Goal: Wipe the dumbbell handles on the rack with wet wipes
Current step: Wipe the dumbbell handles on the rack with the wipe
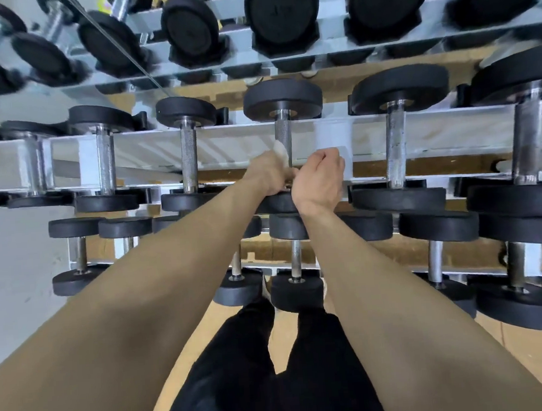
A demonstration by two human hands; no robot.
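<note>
White wet wipe bunched in the left grip, fingers curled round it, a tuft poking out above the knuckles and pressed against the knurled steel handle of the middle dumbbell. Right grip curled just beside, touching the left at the handle's near end; impossible to tell whether closed on the bar, on the wipe or on nothing. Both bare forearms stretched forward from the bottom of the view.

Grey metal rack in three tiers, each loaded. Middle tier: a row of black-headed dumbbells laid across the rails, heads seated in black cradles. Far head of the one being wiped beyond the rear rail, near head partly hidden by the wrists. Left neighbour and right neighbour close on either side, untouched. Upper tier: larger black heads seen face on. Lower tier: smaller dumbbells, nearest the legs.

Black trousers and tan floor below
</note>
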